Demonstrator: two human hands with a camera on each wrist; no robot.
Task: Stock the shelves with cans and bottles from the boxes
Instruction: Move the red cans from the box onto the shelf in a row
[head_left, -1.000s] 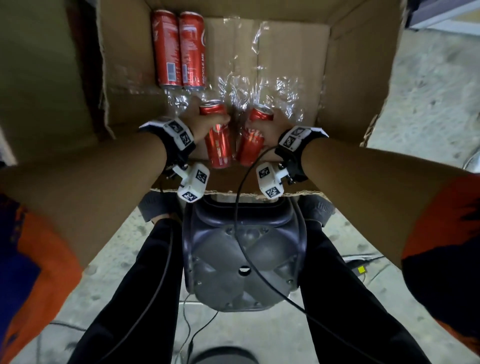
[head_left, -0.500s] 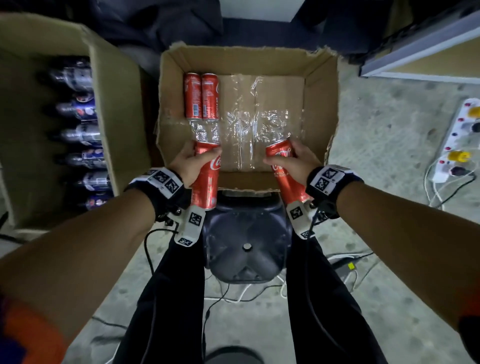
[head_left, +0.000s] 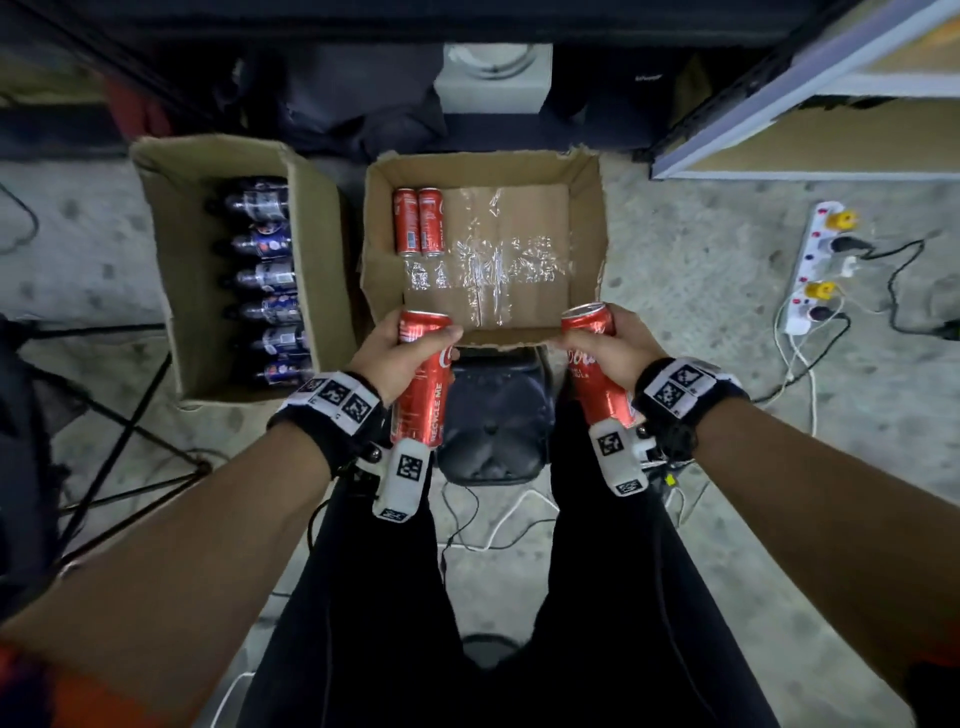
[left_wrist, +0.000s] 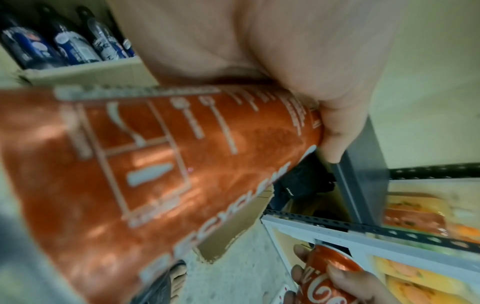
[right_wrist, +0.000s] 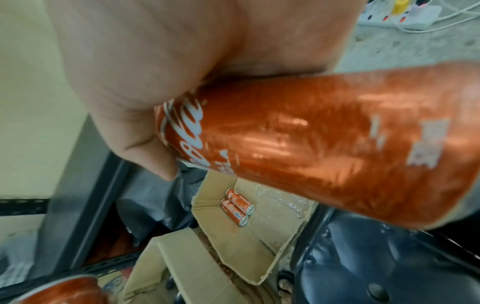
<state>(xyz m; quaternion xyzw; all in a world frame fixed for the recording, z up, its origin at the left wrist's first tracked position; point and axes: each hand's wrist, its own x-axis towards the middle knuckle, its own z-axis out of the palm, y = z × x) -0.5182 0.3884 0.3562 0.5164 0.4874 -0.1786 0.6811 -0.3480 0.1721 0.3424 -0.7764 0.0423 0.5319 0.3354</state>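
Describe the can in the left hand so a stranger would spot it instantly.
Start at the open cardboard box straight ahead on the floor. At its near edge two hands each hold a tall red soda can; the left hand grips the red can printed "RECYCLE ME" down its side, held nearly upright.

grey speckled concrete floor (head_left: 675, 291), white power strip (head_left: 818, 270) w/ cables at right, dim light.

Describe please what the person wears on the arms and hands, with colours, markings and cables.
Both hands, left hand and right hand, are bare. Each wrist carries a black band with white panels printed with square black-and-white markers. Below each band hangs a small white camera block bearing the same markers. Thin black cables run from the bands. The forearms are uncovered; orange sleeves show near the upper arms.
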